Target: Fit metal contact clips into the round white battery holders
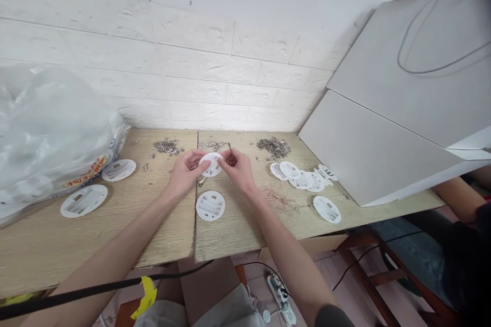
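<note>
Probably for steadiness, the left hand pinches a white plastic disc; the right hand closes around a slim tool.

White brick-patterned wall, large pale panels, power strip on tiled floor, yellow tape on black cable

The hands hold a white disc.
</note>
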`<state>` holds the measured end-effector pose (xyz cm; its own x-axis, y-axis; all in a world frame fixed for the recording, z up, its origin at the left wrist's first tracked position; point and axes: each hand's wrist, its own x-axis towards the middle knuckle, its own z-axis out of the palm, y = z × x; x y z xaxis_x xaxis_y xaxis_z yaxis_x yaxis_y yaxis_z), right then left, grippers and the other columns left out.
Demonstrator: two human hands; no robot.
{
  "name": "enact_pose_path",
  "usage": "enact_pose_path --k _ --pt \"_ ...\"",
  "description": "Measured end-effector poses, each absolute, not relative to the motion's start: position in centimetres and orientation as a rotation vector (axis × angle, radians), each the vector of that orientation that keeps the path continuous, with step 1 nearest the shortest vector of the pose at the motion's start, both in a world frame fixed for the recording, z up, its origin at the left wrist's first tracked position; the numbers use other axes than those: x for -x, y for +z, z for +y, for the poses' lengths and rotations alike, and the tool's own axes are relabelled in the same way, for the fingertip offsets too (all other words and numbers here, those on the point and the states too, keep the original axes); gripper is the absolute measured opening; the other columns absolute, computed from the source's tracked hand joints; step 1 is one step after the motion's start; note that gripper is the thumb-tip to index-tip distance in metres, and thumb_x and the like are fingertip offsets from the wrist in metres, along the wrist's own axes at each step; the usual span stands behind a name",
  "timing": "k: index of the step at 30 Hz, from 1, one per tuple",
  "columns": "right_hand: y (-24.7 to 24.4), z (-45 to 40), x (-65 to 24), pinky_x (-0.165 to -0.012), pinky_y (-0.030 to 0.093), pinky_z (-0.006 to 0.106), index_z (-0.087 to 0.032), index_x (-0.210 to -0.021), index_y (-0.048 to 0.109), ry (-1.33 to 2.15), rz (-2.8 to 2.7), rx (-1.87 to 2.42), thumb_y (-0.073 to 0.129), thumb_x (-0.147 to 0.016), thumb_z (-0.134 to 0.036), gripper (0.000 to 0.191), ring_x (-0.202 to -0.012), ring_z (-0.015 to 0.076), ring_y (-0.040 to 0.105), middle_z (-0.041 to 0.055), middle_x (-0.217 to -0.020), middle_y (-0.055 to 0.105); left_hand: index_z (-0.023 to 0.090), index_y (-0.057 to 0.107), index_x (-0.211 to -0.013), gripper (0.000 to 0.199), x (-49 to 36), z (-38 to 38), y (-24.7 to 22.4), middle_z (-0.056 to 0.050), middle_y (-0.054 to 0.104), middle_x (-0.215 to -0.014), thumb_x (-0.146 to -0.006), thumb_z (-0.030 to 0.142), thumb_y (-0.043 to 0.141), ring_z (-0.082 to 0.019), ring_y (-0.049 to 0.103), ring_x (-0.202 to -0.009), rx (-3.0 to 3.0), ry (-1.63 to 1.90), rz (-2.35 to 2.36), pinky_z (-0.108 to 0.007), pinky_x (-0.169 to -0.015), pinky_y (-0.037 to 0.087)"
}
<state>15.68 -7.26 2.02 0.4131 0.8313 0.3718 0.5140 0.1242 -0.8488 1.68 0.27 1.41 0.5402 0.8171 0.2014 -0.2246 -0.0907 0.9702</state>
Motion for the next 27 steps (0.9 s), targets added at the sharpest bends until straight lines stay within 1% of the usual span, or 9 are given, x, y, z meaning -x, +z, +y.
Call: enact_pose_path --k 4,7,10,13,15,19,22,24,27 --pt "1.8 -7.7 -15.2 -0.070 0.047 0.025 -0.018 -0.087 0.059 -0.078 -1.537 1.500 0.048 -0.087 -0.023 0.013 -0.076 0.0137 0.055 0.0051 -0.083 0.061 0.020 0.058 -0.086 0.027 -1.5 -0.2 1.3 -0.004 0.066 -0.085 -0.069 0.035 0.073 -0.017 0.062 -0.080 -1.658 1.082 0.616 -0.025 -0.068 0.049" --pt "1.3 -7.8 -15.2 -0.074 0.046 0.027 -0.018 -0.089 0.060 -0.301 -1.696 1.429 0.043 -0.090 -0.019 0.017 -0.083 0.0154 0.055 0.0076 -0.085 0.061 0.021 0.061 -0.085 0.016 -1.3 -0.5 1.4 -0.003 0.064 -0.083 -0.074 0.032 0.067 -0.016 0.061 -0.078 -1.848 1.143 0.609 -0.026 -0.074 0.051" --pt "0.9 -7.7 -15.4 -0.068 0.045 0.027 -0.019 -0.088 0.060 -0.473 -1.747 1.357 0.045 -0.089 -0.014 0.015 -0.077 0.0151 0.053 0.0066 -0.081 0.061 0.020 0.061 -0.081 0.009 -1.2 -0.5 1.2 -0.001 0.064 -0.081 -0.076 0.027 0.064 -0.015 0.060 -0.078 -1.977 1.217 0.539 -0.027 -0.078 0.053" --pt "0.9 -7.7 -15.5 -0.063 0.044 0.026 -0.019 -0.087 0.060 -0.597 -1.758 1.258 0.049 -0.087 -0.011 0.013 -0.072 0.0141 0.051 0.0052 -0.077 0.060 0.019 0.058 -0.079 0.007 -1.2 -0.4 0.7 0.000 0.064 -0.081 -0.075 0.024 0.063 -0.014 0.061 -0.078 -2.023 1.293 0.491 -0.027 -0.076 0.054" --pt "1.1 -7.9 -15.4 -0.063 0.043 0.026 -0.019 -0.088 0.060 -0.619 -1.747 1.264 0.051 -0.086 -0.011 0.012 -0.073 0.0146 0.052 0.0057 -0.079 0.060 0.018 0.057 -0.078 0.009 -1.3 -0.4 0.5 0.000 0.065 -0.080 -0.074 0.024 0.063 -0.013 0.061 -0.076 -2.020 1.297 0.511 -0.026 -0.073 0.054" --pt "1.7 -9.0 -15.6 -0.066 0.045 0.026 -0.018 -0.094 0.060 -0.369 -1.667 1.397 0.052 -0.084 -0.014 0.014 -0.077 0.0153 0.055 0.0057 -0.083 0.062 0.018 0.055 -0.077 0.013 -2.1 -0.8 1.0 0.002 0.061 -0.068 -0.075 0.029 0.062 -0.011 0.057 -0.061 -1.956 1.068 0.602 -0.022 -0.057 0.048" --pt "2.1 -9.8 -16.1 -0.057 0.043 0.023 -0.017 -0.100 0.058 0.027 -1.443 1.579 0.054 -0.081 -0.018 0.020 -0.062 0.0123 0.053 -0.0001 -0.070 0.060 0.018 0.058 -0.081 0.014 -3.2 -0.9 1.9 0.001 0.063 -0.069 -0.075 0.031 0.060 -0.013 0.058 -0.061 -1.937 0.846 0.634 -0.022 -0.054 0.044" --pt "2.4 -10.2 -16.7 -0.052 0.039 0.022 -0.016 -0.092 0.060 0.251 -1.297 1.692 0.055 -0.077 -0.018 0.017 -0.056 0.0107 0.051 -0.0026 -0.063 0.057 0.017 0.063 -0.079 0.014 -3.9 -0.7 2.4 -0.001 0.065 -0.073 -0.074 0.031 0.060 -0.014 0.059 -0.066 -1.991 0.767 0.676 -0.024 -0.058 0.045" --pt "2.9 -10.5 -17.8 -0.052 0.038 0.021 -0.015 -0.077 0.064 0.486 -1.191 1.818 0.058 -0.069 -0.016 0.010 -0.058 0.0109 0.053 -0.0007 -0.064 0.060 0.017 0.068 -0.070 0.015 -4.9 -0.2 2.5 -0.003 0.065 -0.071 -0.071 0.031 0.063 -0.016 0.058 -0.067 -2.135 0.648 0.774 -0.026 -0.059 0.043"
